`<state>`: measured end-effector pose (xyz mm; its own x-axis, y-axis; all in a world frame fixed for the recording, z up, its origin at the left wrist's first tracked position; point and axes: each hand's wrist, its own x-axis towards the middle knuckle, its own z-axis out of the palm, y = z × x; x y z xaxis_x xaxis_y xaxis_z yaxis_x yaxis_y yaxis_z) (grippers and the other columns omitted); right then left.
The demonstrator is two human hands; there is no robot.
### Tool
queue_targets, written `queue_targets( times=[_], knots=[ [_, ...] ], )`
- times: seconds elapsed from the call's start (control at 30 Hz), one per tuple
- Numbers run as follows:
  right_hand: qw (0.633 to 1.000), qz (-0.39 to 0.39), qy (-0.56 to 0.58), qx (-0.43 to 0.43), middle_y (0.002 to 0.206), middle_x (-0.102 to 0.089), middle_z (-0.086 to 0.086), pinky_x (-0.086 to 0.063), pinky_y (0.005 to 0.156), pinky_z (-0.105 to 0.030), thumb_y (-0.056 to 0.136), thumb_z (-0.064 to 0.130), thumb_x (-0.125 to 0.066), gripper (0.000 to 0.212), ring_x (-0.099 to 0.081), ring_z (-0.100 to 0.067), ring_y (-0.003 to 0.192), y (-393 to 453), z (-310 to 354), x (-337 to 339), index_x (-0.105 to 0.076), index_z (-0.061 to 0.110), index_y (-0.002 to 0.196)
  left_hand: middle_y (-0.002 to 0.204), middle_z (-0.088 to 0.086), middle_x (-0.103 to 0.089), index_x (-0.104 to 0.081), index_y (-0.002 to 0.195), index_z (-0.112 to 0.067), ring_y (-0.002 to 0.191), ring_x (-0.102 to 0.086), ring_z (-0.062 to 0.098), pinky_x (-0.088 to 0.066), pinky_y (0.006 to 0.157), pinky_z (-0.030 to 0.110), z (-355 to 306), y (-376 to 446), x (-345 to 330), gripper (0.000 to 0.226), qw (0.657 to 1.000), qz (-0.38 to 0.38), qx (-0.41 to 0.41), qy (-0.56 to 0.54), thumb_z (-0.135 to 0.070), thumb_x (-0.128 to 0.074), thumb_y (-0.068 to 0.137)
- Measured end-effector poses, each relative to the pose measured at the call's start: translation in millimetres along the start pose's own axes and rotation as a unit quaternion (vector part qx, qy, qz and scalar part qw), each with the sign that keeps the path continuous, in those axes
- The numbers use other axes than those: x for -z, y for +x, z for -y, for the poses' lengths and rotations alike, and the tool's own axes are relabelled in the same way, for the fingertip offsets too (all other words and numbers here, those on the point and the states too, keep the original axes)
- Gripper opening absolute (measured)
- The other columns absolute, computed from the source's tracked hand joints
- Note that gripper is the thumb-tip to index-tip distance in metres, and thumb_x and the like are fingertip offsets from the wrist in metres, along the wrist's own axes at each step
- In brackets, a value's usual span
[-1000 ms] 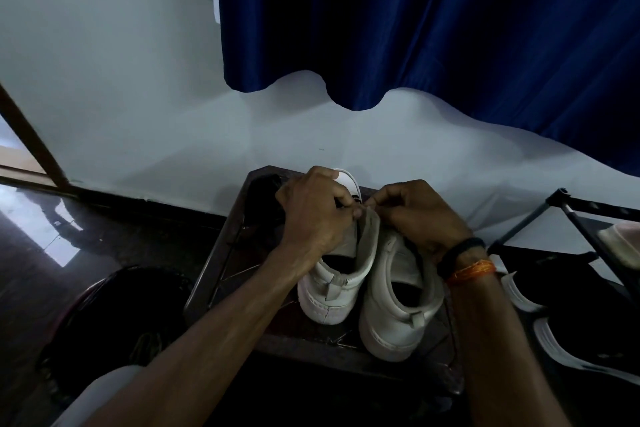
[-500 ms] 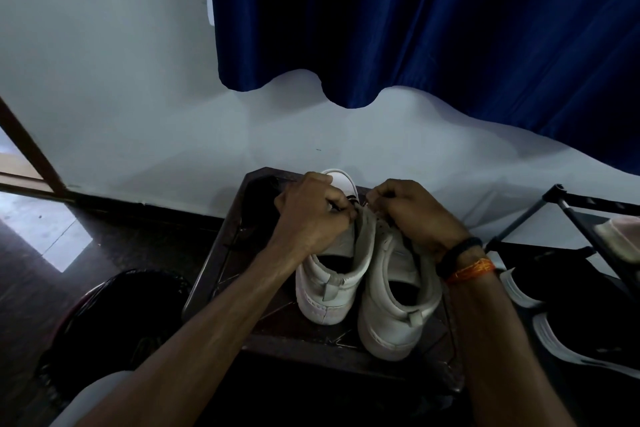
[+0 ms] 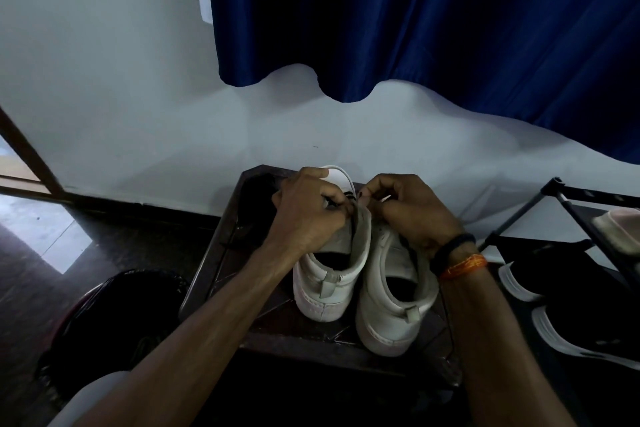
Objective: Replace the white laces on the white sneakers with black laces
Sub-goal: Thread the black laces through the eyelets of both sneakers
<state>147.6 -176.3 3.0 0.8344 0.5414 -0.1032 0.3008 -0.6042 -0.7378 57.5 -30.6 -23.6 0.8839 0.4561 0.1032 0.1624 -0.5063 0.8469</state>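
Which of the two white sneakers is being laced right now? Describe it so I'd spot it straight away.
Find the dark wooden stool below the blue curtain; two white sneakers stand on it side by side, heels toward the camera. The one in work is the left sneaker, set farther back. Unlike its neighbour, both the left hand and right hand meet over its tongue, where dark lacing shows.

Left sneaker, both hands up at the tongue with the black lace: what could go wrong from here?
The left hand and right hand hide the eyelets of the left sneaker, so the black lace could skip one unseen. The right sneaker has its heel at the table edge; a nudge may tip it off.
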Motion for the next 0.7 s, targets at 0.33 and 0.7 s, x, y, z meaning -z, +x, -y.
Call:
queue_targets(
  times=[0.33,0.7],
  knots=[
    [0.876,-0.069,0.476,-0.012,0.076,-0.07,-0.01,-0.059,0.082,-0.042,0.101,0.0,-0.04,0.023,-0.072,-0.03,0.076,-4,11,8,-0.053,0.009,0.085,0.114,-0.004,-0.048,-0.053,0.099,-0.022,0.113,-0.046,0.023,-0.041,0.102,0.05,-7,-8,3,0.044,0.998,-0.023,0.032,-0.047,0.001,-0.058,0.062],
    [0.992,-0.11,0.014,0.052,0.094,-0.074,0.013,-0.051,0.078,-0.022,0.09,0.025,-0.073,0.004,-0.067,-0.001,0.088,-18,-6,48,-0.075,0.027,0.091,0.114,-0.002,-0.045,-0.047,0.103,-0.02,0.113,-0.04,0.023,-0.034,0.103,0.043,-8,-11,3,0.049,0.997,-0.053,0.048,-0.039,0.007,-0.056,0.063]
  ],
)
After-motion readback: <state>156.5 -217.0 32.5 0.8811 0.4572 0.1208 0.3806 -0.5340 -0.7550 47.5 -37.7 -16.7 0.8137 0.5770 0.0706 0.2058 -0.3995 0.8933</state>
